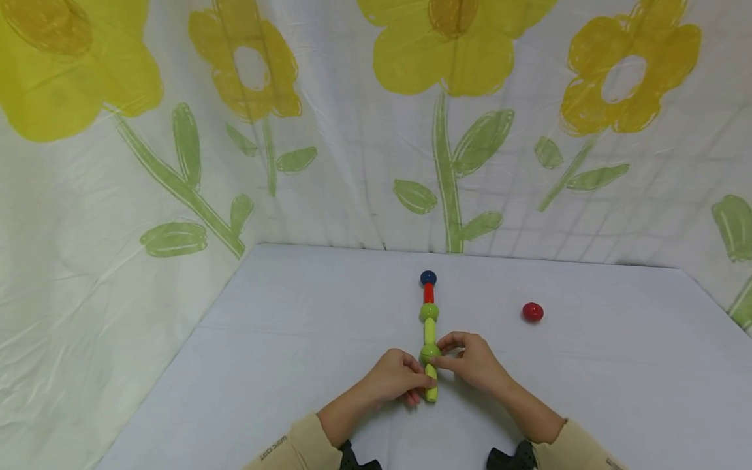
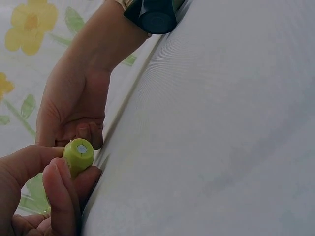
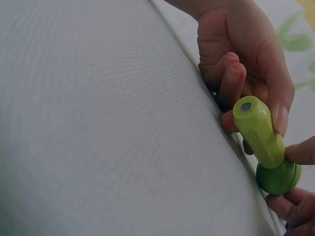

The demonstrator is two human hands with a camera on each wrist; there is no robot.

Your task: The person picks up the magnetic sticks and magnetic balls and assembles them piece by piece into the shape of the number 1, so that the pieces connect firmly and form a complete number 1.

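A chain of coloured rods and balls lies on the table, running away from me in the head view. At its far end sits a dark blue ball (image 1: 428,278), then a red rod (image 1: 429,293), a green ball (image 1: 429,312), a yellow-green rod (image 1: 430,331) and a nearer green ball (image 1: 430,354). My left hand (image 1: 396,377) pinches the nearest yellow-green rod (image 3: 259,135), whose end shows a small metallic disc. My right hand (image 1: 474,363) pinches the nearer green ball between thumb and fingers. In the right wrist view, that rod meets the green ball (image 3: 278,178).
A separate red ball (image 1: 532,312) lies to the right on the white-covered table (image 1: 294,307). Behind the table hangs a white curtain (image 1: 341,170) printed with yellow flowers. Dark wrist devices (image 1: 512,457) show at the lower edge.
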